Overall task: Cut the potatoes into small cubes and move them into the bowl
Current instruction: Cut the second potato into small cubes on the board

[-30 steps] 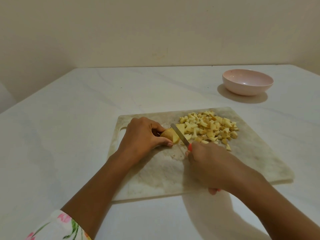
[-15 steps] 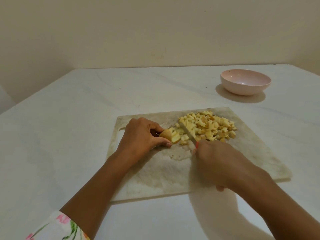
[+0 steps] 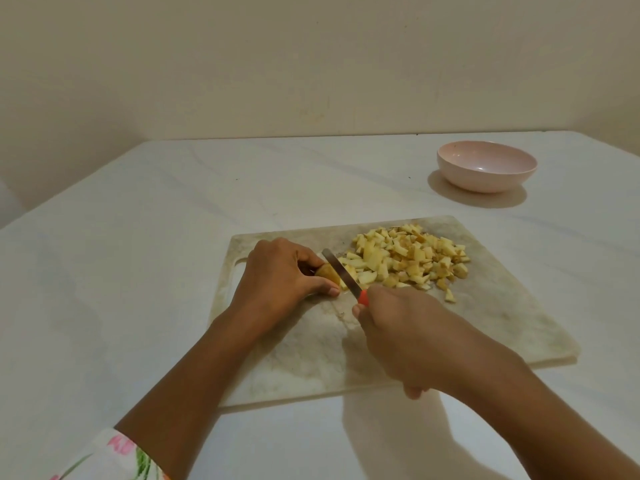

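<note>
Potato piece (image 3: pixel 327 271): one uncut remnant, skin on, lay left of centre on the cutting board (image 3: pixel 502 317).

Left hand (image 3: pixel 277 271): rested on the board, fingers curled over the potato piece and thumb laid along its near side, holding it down.

Knife (image 3: pixel 341 273): narrow metal blade with an orange handle (only a short stub of the handle showed). The blade stood against the right face of the potato piece, tip pointing away and to the left.

Right hand (image 3: pixel 408 337): fingers wrapped fully round the knife handle, above the middle of the board.

Potato cubes (image 3: pixel 408 258): a loose heap on the far right part of the board, its left edge just beside the blade; a few strays lay on the near side.

Bowl (image 3: pixel 486 171): pale pink, upright on the white table (image 3: pixel 138 254), beyond the board's far right corner and well apart from it.

Sleeve (image 3: pixel 114 459): floral print, at the left forearm, lower edge of view.
</note>
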